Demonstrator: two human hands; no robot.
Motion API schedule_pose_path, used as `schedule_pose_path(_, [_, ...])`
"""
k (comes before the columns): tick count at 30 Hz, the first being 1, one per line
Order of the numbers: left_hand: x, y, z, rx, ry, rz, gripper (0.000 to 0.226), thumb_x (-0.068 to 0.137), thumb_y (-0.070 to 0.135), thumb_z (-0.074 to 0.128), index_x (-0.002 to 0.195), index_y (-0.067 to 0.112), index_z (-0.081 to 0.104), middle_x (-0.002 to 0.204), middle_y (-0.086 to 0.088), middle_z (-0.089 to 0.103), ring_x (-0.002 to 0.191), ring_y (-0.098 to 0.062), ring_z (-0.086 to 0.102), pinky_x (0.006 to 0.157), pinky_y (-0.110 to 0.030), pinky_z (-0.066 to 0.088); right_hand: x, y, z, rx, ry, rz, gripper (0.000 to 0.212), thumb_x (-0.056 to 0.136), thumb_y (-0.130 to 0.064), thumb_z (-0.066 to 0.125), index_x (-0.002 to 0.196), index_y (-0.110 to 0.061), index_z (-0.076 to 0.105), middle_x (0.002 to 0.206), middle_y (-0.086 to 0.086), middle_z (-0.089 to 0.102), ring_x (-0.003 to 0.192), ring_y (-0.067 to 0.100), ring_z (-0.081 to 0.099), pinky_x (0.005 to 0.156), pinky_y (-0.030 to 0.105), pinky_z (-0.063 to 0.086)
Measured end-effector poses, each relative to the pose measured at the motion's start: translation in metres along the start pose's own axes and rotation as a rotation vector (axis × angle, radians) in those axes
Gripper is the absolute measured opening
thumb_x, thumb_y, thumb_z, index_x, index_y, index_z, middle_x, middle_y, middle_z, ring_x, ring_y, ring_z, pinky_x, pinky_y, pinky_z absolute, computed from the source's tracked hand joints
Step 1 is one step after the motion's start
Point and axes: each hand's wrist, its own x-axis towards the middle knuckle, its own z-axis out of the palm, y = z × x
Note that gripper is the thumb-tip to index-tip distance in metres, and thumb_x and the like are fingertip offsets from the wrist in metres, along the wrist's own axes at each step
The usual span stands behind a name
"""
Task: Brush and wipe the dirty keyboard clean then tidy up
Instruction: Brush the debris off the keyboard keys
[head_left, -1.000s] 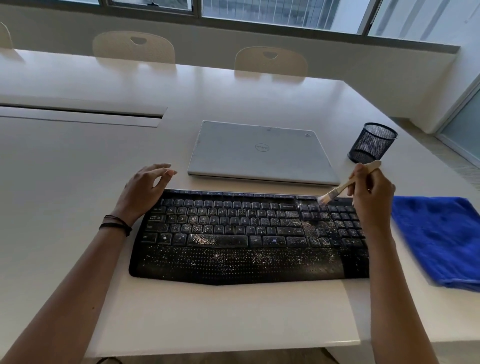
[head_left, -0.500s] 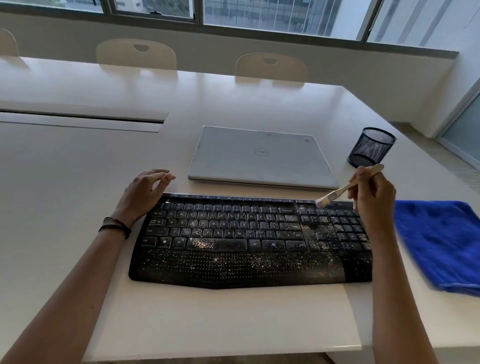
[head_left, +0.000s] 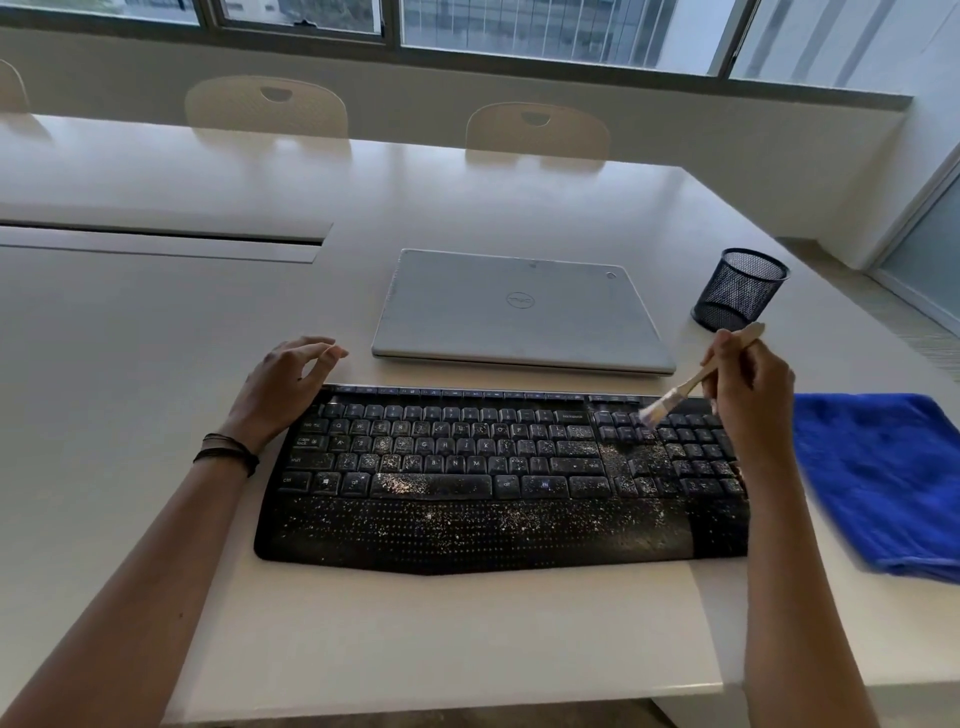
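Observation:
A black keyboard (head_left: 467, 478) speckled with pale crumbs lies on the white table (head_left: 156, 364) in front of me. My right hand (head_left: 753, 395) grips a small wooden-handled brush (head_left: 691, 382) over the keyboard's right end, with the bristles down on the keys just left of the number pad. My left hand (head_left: 283, 387) rests on the keyboard's upper left corner, fingers loosely curled and holding nothing. A blue cloth (head_left: 883, 478) lies flat on the table to the right of the keyboard.
A closed silver laptop (head_left: 519, 312) lies just behind the keyboard. A black mesh pen cup (head_left: 740, 288) stands behind my right hand. Chair backs (head_left: 265, 106) line the table's far edge under the windows. The table's near edge runs below the keyboard.
The brush tip has dipped a little lower and further right onto the keys beside the number pad. My left hand has stayed at the keyboard's corner.

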Motion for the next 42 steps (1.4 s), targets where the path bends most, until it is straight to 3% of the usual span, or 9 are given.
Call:
schedule_pose_path(3, [0.000,-0.001,0.000,-0.001,-0.005,0.000,0.033,0.099,0.028,0.041,0.110,0.013,0.068,0.122,-0.010,0.061,0.116,-0.028,0.054,0.095,-0.043,0.043,-0.002,-0.001,0.003,0.002,-0.128,0.009,0.032,0.098,-0.027,0.041,0.079,-0.005,0.056,0.052,0.002,0.050,0.039,0.003,0.047,0.039,0.010,0.035])
schedule_pose_path(9, [0.000,-0.004,0.000,0.001,-0.008,0.005,0.035,0.099,0.032,0.039,0.110,0.014,0.068,0.123,-0.010,0.061,0.115,-0.028,0.054,0.093,-0.045,0.044,0.000,0.001,0.003,-0.075,0.044,-0.025,0.028,0.097,-0.031,0.043,0.080,-0.012,0.056,0.056,-0.007,0.054,0.050,-0.003,0.054,0.050,0.007,0.040])
schedule_pose_path(16, [0.000,-0.003,0.000,0.006,-0.021,-0.014,0.045,0.096,0.043,0.035,0.110,0.015,0.068,0.123,-0.009,0.061,0.115,-0.027,0.054,0.095,-0.045,0.043,-0.005,-0.007,0.005,0.067,-0.209,0.058,0.030,0.097,-0.021,0.045,0.075,-0.005,0.057,0.047,-0.006,0.056,0.038,0.004,0.050,0.039,0.010,0.037])
schedule_pose_path(22, [0.000,-0.003,-0.001,-0.008,-0.009,-0.035,0.063,0.087,0.059,0.026,0.108,0.018,0.069,0.121,-0.005,0.062,0.115,-0.025,0.055,0.095,-0.047,0.044,0.000,-0.004,0.001,-0.229,0.088,0.017,0.035,0.098,-0.024,0.044,0.080,0.000,0.063,0.061,0.007,0.057,0.047,0.013,0.050,0.046,0.014,0.039])
schedule_pose_path(27, [0.001,-0.003,-0.001,-0.004,-0.010,-0.032,0.057,0.090,0.053,0.029,0.109,0.017,0.068,0.121,-0.006,0.062,0.115,-0.025,0.055,0.095,-0.047,0.044,-0.002,-0.004,0.001,-0.015,-0.002,0.000,0.031,0.096,-0.034,0.044,0.073,-0.016,0.057,0.051,-0.011,0.051,0.044,0.007,0.048,0.044,0.022,0.039])
schedule_pose_path(30, [0.001,-0.003,-0.001,0.004,-0.010,-0.029,0.053,0.091,0.049,0.031,0.110,0.016,0.068,0.122,-0.007,0.061,0.115,-0.025,0.054,0.095,-0.047,0.044,-0.002,-0.005,0.002,-0.003,-0.098,0.021,0.031,0.097,-0.028,0.045,0.071,-0.015,0.057,0.050,-0.006,0.052,0.041,0.007,0.047,0.040,0.016,0.037])
schedule_pose_path(34, [0.001,-0.005,0.000,0.005,-0.008,-0.018,0.051,0.092,0.048,0.032,0.110,0.016,0.068,0.122,-0.007,0.061,0.115,-0.026,0.055,0.095,-0.046,0.044,0.000,0.000,0.000,-0.258,0.074,-0.015,0.039,0.098,-0.031,0.042,0.077,-0.004,0.061,0.061,0.015,0.060,0.048,0.023,0.054,0.047,0.033,0.044])
schedule_pose_path(38, [0.002,-0.007,0.002,0.012,-0.005,-0.001,0.040,0.097,0.039,0.039,0.110,0.016,0.068,0.123,-0.007,0.061,0.115,-0.027,0.054,0.095,-0.046,0.044,0.003,0.002,-0.004,-0.229,0.205,-0.006,0.042,0.098,-0.036,0.041,0.081,-0.004,0.061,0.065,0.006,0.058,0.050,0.012,0.051,0.049,0.016,0.040])
schedule_pose_path(42, [0.003,-0.009,0.003,0.013,0.002,0.015,0.035,0.098,0.034,0.040,0.110,0.015,0.068,0.123,-0.008,0.061,0.115,-0.027,0.054,0.094,-0.046,0.044,0.002,0.002,-0.002,-0.073,0.088,-0.021,0.039,0.095,-0.042,0.041,0.082,-0.010,0.059,0.060,-0.007,0.054,0.050,-0.003,0.055,0.048,0.007,0.040])
